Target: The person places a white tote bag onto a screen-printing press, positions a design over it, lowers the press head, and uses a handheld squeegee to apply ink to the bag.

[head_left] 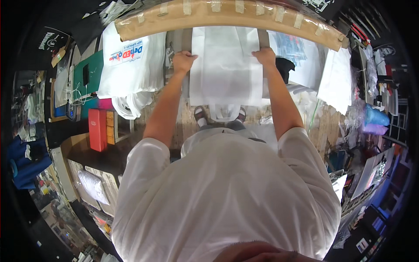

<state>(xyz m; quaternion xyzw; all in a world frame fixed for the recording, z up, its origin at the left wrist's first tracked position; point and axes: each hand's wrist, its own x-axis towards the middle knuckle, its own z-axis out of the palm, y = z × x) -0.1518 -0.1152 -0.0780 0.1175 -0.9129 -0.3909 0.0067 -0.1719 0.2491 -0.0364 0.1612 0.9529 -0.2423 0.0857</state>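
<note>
A white non-woven bag [226, 65] lies flat in front of me, its handle loop [225, 113] hanging over the near edge above my feet. My left hand [184, 61] is closed on the bag's left edge, thumb and fingers pinched together. On the opposite edge, my right hand [265, 57] pinches the bag at about the same height. Left of it is a thick stack of white bags [128, 72] with red and blue print, handles drooping off the front. Just beyond my right hand sits a black object [284, 70] whose kind I cannot make out.
A long bar wrapped in brown cardboard [227, 15] and taped spans the far side above the bag. White bags [338, 78] hang at the right, near printed sheets [290, 48]. A red box [97, 129] and a green board [87, 74] with a phone [86, 74] stand left.
</note>
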